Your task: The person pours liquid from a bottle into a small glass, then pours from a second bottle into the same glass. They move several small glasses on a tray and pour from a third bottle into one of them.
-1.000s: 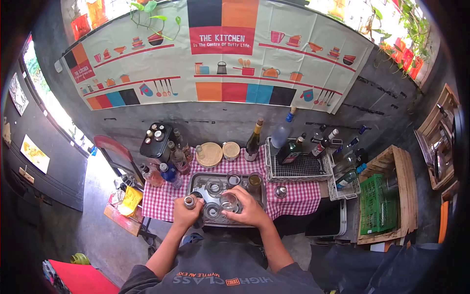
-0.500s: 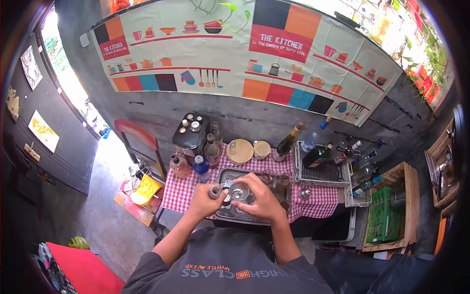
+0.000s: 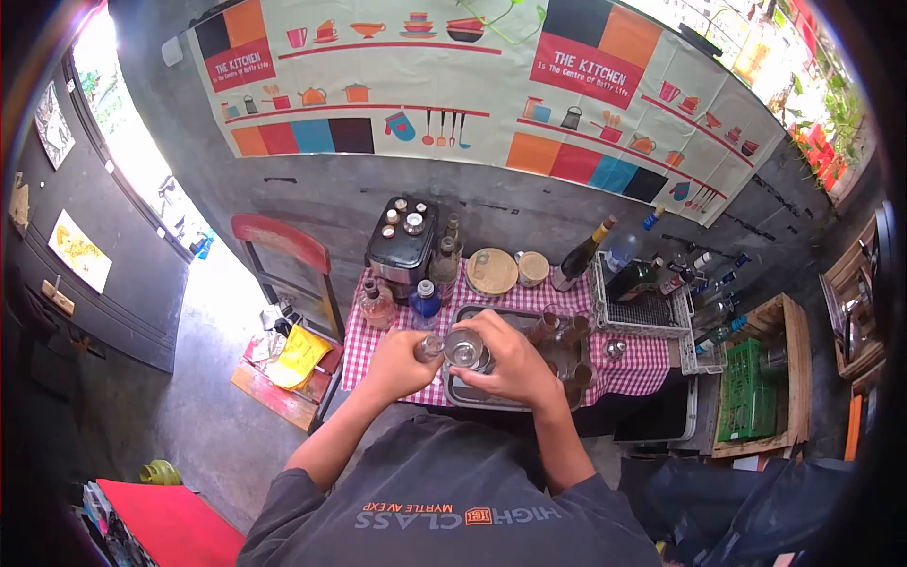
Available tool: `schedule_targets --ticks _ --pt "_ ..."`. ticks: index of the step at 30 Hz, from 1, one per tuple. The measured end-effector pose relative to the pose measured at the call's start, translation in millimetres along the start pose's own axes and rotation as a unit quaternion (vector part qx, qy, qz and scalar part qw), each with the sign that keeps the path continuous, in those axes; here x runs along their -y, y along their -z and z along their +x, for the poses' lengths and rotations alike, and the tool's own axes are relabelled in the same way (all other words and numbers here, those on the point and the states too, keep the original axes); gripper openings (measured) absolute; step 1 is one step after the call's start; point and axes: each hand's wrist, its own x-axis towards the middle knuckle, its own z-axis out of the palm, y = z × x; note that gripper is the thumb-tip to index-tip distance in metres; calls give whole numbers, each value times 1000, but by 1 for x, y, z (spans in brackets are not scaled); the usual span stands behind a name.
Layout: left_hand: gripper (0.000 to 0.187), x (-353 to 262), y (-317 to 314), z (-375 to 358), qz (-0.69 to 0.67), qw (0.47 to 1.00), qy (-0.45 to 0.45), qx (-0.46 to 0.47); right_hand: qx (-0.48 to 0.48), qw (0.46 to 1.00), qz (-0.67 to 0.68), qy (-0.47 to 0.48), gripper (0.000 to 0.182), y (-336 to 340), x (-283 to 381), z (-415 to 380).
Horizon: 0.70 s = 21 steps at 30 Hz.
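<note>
"What's held?"

"A clear, round glass (image 3: 464, 349), gripped by the right hand's (image 3: 518, 361) fingers. The left hand's (image 3: 397, 365) fingers grip a bottle (image 3: 429, 348) just beside it, over the tray (image 3: 491, 402)."

"And around?"

"Checked cloth (image 3: 545, 302) on the counter (image 3: 635, 380), a red chair (image 3: 281, 240) beside; printed banner (image 3: 335, 96) on the grey wall (image 3: 567, 206)."

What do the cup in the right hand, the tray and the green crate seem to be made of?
The cup in the right hand looks like smooth glass: see-through with bright glints, though clear plastic is possible. The tray seems to be metal, from its grey sheen. The green crate looks like molded plastic, given its even color and openwork sides.
</note>
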Motion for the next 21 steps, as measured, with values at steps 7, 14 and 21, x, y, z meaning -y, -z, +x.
schedule_targets --ticks 7,14,21 --pt "14 -1 24 -6 58 997 -39 26 9 998 -63 -1 55 -13 19 1" --pt "17 2 45 -21 111 990 -38 85 7 998 -58 -19 55 -36 33 -9" --pt "18 -3 61 -36 167 977 1 134 -2 998 -68 -9 57 -53 41 -13"
